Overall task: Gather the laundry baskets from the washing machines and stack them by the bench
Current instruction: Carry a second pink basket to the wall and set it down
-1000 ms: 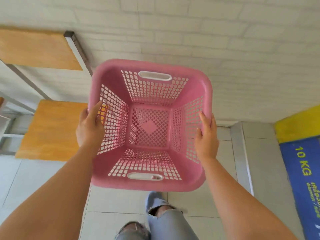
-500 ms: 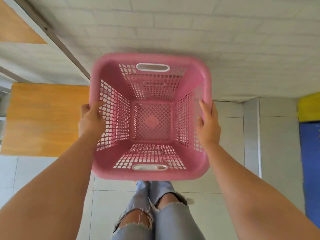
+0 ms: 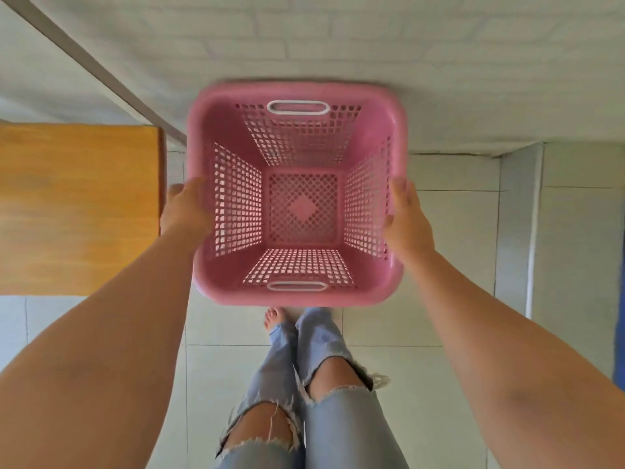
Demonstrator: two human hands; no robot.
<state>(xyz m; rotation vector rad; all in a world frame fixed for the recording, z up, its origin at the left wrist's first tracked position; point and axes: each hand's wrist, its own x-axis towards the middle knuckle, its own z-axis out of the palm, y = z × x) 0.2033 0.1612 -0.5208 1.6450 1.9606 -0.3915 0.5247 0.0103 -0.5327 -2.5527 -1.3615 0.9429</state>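
Here both hands — left (image 3: 184, 211), right (image 3: 407, 220) — press flat on the basket (image 3: 297, 194) sides, not the handles; it could slip or clip the tabletop (image 3: 77, 208).

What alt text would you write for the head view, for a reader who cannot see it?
Two hands, left and right, hold an empty pink basket by its side rims above a tiled floor. A wooden bench sits to its left, by a white brick wall.

Pink lattice-patterned basket (image 3: 378, 130), white handles (image 3: 297, 107), orange-brown bench (image 3: 77, 208).
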